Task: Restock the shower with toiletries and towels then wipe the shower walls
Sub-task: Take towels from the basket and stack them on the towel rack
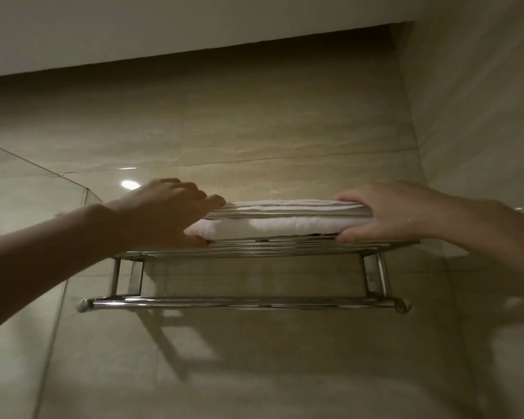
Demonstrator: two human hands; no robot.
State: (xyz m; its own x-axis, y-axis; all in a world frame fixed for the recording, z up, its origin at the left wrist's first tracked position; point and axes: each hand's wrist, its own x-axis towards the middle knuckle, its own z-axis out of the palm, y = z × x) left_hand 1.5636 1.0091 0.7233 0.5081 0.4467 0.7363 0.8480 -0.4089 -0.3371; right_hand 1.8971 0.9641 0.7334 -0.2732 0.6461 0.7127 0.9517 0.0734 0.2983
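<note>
A stack of folded white towels (273,219) lies on a chrome wall rack (254,252) high on the beige tiled wall. My left hand (167,210) is at the stack's left end, fingers laid over the top and thumb below. At the right end, my right hand (387,210) grips the stack, fingers on top and thumb under its lower edge. Both arms reach upward. The far side of the towels is hidden.
A chrome hanging bar (242,303) runs below the rack shelf. A glass shower panel (28,237) stands at the left. The side wall (481,116) meets the back wall close to the rack's right end. A white ceiling soffit (164,22) is above.
</note>
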